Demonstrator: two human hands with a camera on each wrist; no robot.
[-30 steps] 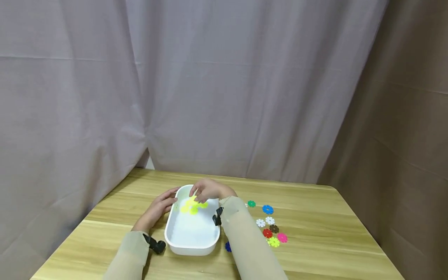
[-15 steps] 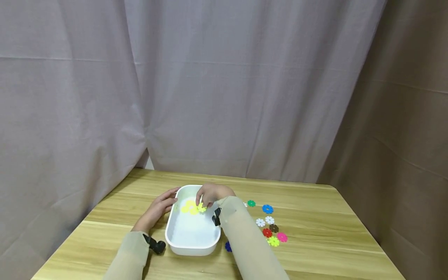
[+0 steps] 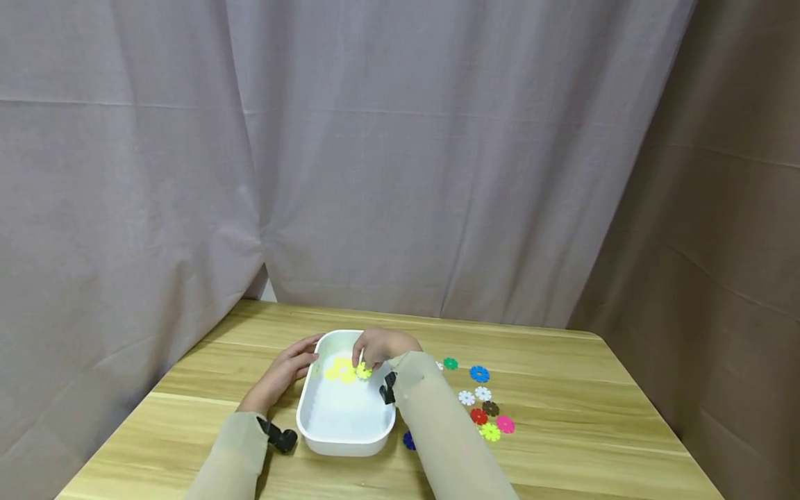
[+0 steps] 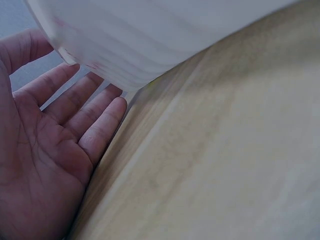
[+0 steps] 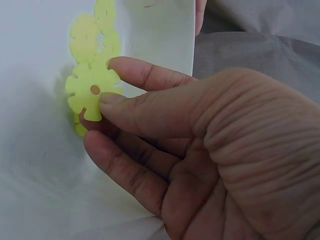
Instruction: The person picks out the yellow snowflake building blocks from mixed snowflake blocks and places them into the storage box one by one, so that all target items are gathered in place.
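Observation:
A white tray (image 3: 345,446) holds several yellow flower-shaped plastic discs (image 3: 339,369), grouped toward its far half. Inside the tray, my right hand (image 3: 384,345) pinches one yellow flower-shaped disc (image 5: 90,87) between thumb and fingers; its centre hole and notched petals face the right wrist camera. The other yellow discs (image 5: 84,37) lie just behind it in that view. At the tray's left side, my left hand (image 3: 281,375) rests against the outer wall with its fingers extended, as the left wrist view shows fingertips (image 4: 117,102) touching the white wall (image 4: 135,40).
Right of the tray, flower-shaped discs lie loose on the wooden table (image 3: 581,417): green (image 3: 450,363), blue (image 3: 479,373), white (image 3: 466,398), brown (image 3: 490,408), red (image 3: 478,416), pink (image 3: 505,424), yellow-green (image 3: 490,432) and dark blue (image 3: 409,440). A grey curtain (image 3: 375,173) hangs behind.
My right hand has moved down and slightly right in the tray and now holds a yellow disc to the right of the group. The left hand stays at the tray.

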